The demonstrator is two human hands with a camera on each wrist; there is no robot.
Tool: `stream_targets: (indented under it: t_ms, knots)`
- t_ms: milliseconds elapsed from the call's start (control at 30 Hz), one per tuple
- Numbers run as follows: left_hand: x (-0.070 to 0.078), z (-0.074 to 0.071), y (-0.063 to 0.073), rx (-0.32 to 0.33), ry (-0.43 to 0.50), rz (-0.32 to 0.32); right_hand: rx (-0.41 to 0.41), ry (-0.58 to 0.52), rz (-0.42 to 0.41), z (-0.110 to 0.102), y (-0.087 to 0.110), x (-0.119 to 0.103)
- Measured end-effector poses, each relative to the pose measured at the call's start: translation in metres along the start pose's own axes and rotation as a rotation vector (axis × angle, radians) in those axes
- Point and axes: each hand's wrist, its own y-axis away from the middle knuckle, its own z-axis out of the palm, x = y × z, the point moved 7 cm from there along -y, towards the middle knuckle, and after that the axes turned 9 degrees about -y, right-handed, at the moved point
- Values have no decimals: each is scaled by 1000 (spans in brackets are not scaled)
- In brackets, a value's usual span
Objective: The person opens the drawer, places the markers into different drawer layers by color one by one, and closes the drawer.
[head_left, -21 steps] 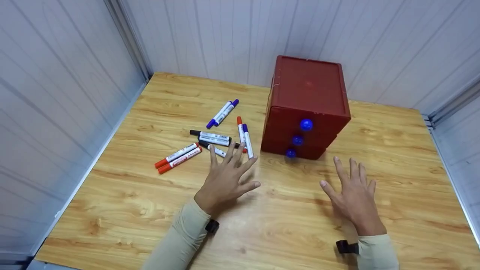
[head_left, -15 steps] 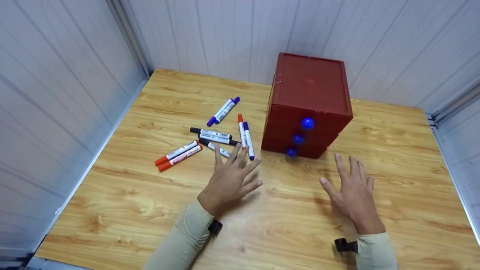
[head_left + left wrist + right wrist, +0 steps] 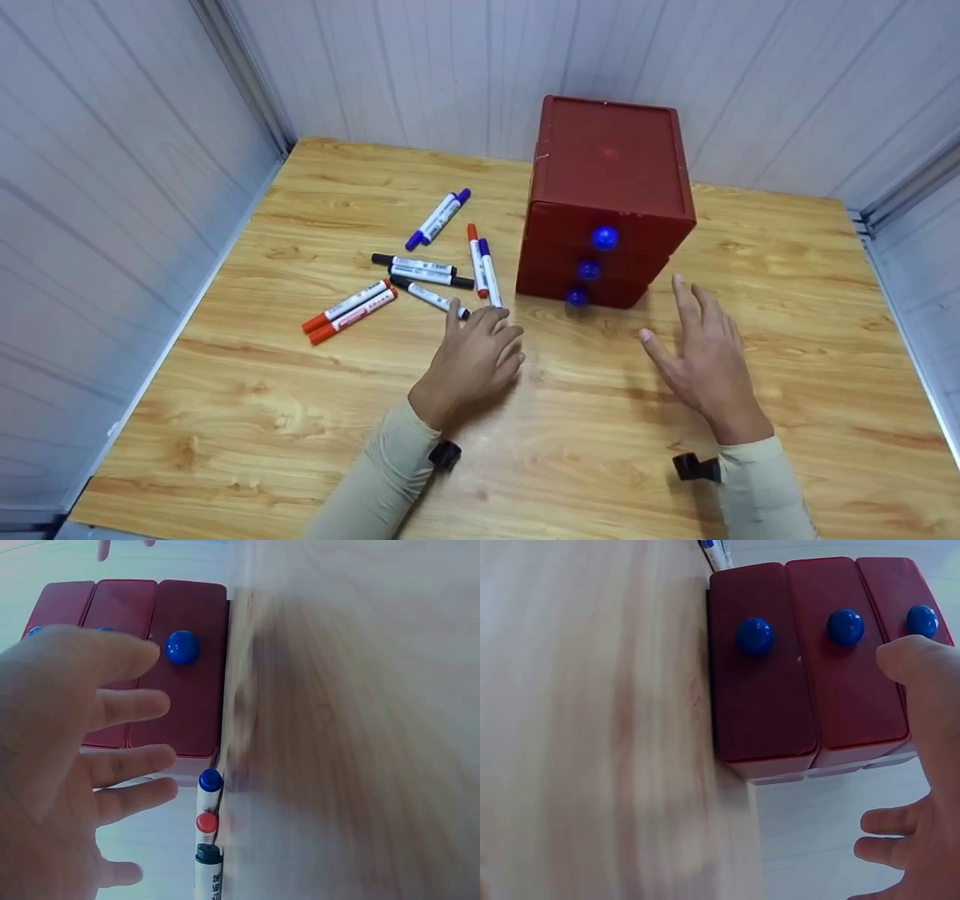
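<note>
A red three-drawer box [image 3: 611, 154] stands on the table, its drawers pushed in, with a blue round knob [image 3: 604, 238] on the top one. My left hand [image 3: 466, 369] hovers low in front of the box's left side, fingers loosely bent and holding nothing. Its fingertips lie close to a blue-capped marker [image 3: 490, 271] and a black marker [image 3: 429, 296], overlapping the former's near end. My right hand [image 3: 709, 364] is at the box's front right corner, fingers extended, thumb apart. In the right wrist view the right thumb [image 3: 904, 656] overlaps the top drawer's edge, beside its knob [image 3: 922, 620].
Left of the box lie two blue markers [image 3: 438, 218], two black markers [image 3: 421, 270], two red markers [image 3: 349, 310] and a single red marker [image 3: 477, 259]. Pale panels [image 3: 405, 75] wall the wooden table [image 3: 247, 442] at the back and both sides.
My right hand has moved forward, nearer the box's right side. The left hand has shifted slightly right, its fingers drawn closer together and more bent. The head view has tilted a little.
</note>
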Motion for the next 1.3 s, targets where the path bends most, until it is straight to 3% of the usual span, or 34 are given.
stream_targets:
  t_ms: [300,567,933,1167,1300]
  knots:
    - [3,2,-2,-32,49,7,91,-52,-43,-2,-7,-6]
    - [11,6,-16,-62,150,7,199,-115,-67,-6,-12,-11]
    - [15,27,-36,-191,450,-140,247,-369,-29,-2,-29,-15]
    - [19,36,-56,-208,495,-148,320,-446,-62,-5,-46,-13]
    - [20,39,-61,-215,536,-183,354,-439,-142,-4,-58,-17]
